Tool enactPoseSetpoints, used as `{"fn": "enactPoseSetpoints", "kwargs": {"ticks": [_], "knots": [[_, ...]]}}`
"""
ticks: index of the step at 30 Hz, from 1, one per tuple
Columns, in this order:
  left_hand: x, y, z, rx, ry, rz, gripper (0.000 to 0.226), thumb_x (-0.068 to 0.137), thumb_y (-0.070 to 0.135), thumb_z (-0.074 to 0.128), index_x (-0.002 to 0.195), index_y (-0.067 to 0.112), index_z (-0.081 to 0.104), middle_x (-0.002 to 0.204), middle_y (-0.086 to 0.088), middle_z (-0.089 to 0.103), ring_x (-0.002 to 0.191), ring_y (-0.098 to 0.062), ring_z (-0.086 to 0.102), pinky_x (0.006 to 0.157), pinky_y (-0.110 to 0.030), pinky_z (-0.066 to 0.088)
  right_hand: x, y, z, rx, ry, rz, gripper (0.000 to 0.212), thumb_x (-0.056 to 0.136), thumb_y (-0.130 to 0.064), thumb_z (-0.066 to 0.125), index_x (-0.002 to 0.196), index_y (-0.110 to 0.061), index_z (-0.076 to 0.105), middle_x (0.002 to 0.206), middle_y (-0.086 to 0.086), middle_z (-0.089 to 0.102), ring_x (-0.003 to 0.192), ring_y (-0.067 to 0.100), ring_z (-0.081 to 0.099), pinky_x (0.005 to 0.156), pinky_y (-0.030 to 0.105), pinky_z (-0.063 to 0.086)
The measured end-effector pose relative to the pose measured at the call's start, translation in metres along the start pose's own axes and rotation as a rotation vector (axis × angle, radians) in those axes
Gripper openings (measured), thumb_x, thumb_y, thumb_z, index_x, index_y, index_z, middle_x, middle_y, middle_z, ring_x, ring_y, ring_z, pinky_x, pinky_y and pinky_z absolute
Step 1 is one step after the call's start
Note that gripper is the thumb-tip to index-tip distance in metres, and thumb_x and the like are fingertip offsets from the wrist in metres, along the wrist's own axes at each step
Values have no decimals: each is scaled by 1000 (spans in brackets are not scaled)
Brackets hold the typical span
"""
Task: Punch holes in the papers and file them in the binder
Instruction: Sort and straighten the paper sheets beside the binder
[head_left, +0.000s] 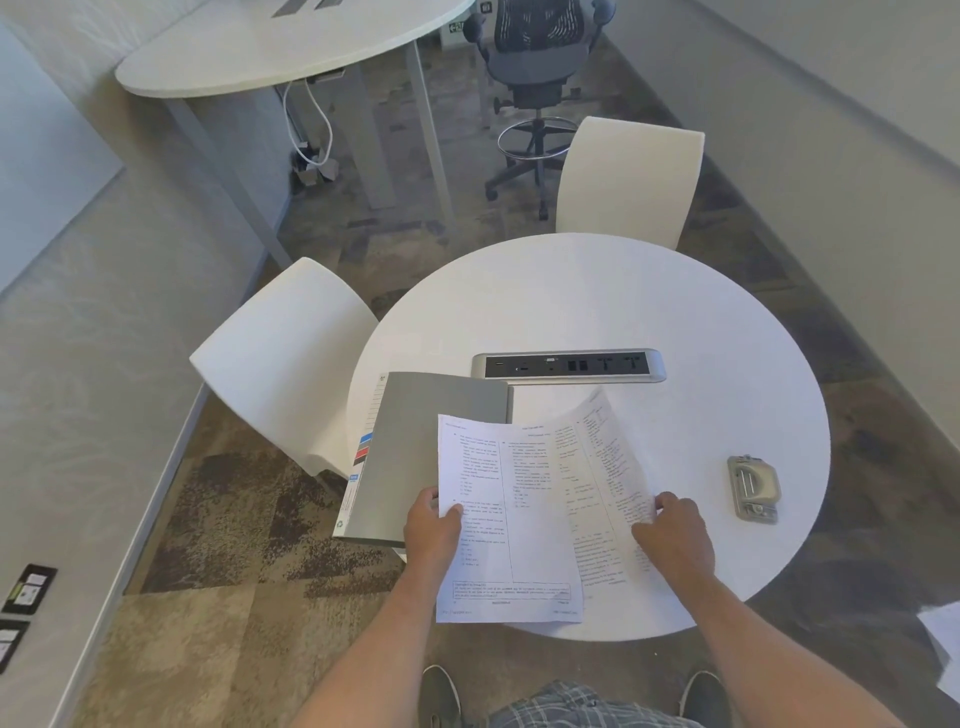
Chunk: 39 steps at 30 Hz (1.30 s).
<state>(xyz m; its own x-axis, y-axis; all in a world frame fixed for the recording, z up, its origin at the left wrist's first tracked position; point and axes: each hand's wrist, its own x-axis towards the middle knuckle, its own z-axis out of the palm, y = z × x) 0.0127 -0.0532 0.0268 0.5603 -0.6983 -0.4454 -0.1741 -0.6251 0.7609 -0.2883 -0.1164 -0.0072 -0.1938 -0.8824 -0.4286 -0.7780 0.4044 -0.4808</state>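
Printed white papers (524, 519) are held over the near edge of a round white table (597, 306). My left hand (432, 530) grips the left edge of the front sheet. My right hand (675, 535) pinches the right side of a second sheet (608, 467) that curls upward behind it. A grey binder (415, 457), closed, lies on the table's left edge under the papers' left side, with coloured index tabs showing along its left side. A grey metal hole punch (754, 488) stands on the table to the right of my right hand, apart from it.
A silver power and socket strip (569, 365) is set into the table's middle. Two white chairs (283, 358) (628, 179) stand at the table's left and far side. Another white table and a black office chair (535, 62) are beyond. Loose paper (943, 639) lies on the floor at right.
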Motion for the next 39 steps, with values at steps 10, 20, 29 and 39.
{"fn": "enactPoseSetpoints", "kwargs": {"ticks": [10,20,29,39], "knots": [[0,-2,3,7,-21,16,15,104,21,54,108,13,65,103,1,69,86,-11,65,60,-24,44,5,4,-26,168,214,-42,16,106,-39,44,106,-27,55,88,1,66,78,27,64,66,35,48],[0,1,6,-11,-12,20,11,104,17,51,106,14,61,99,3,66,84,-8,62,59,-24,43,-6,-16,-44,857,379,-39,19,107,-31,51,110,-14,57,100,-7,64,88,9,63,68,26,51],[3,5,9,-97,-34,1,13,104,13,51,97,11,61,97,-1,67,83,-16,63,60,-25,43,-7,-22,-22,706,-46,-112,26,101,-28,63,96,-3,69,89,10,75,75,23,67,62,31,51],[4,15,11,-331,-214,-118,17,102,19,58,111,16,72,109,-5,78,103,-33,72,97,-52,56,-11,-23,-8,519,-384,-43,13,100,-26,64,108,-17,70,106,-3,77,92,19,74,70,31,56]]}}
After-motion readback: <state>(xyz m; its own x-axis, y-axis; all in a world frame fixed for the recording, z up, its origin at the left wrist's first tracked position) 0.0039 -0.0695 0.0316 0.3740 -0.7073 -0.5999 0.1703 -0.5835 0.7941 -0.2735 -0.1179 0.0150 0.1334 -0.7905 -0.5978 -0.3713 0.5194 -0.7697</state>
